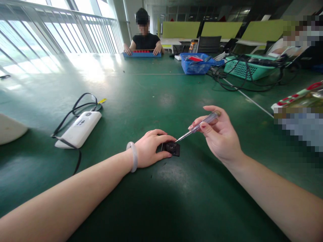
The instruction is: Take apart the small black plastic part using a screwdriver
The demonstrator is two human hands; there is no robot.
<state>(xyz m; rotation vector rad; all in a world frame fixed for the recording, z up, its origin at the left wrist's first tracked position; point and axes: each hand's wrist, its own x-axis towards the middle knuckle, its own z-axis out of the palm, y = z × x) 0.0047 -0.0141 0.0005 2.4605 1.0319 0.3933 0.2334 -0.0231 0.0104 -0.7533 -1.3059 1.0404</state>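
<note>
Head view: the small black piece lies flat on the green tabletop. Our left hand is at the piece's left side, fingertips by its far edge and thumb by its near edge, so we've basically got it pinned in a narrow grip. Our right hand, beyond the piece and off to its right, has a screwdriver between thumb and fingers, tip at the piece's far edge; can't tell if it's touching. Progress-wise, we'd say mid-job: piece steadied and tip lined up, that much is done, but the tool work looks unfinished. Details on the piece are too small for us to judge more. White device sits well left of the piece, blue basket way beyond it.
</note>
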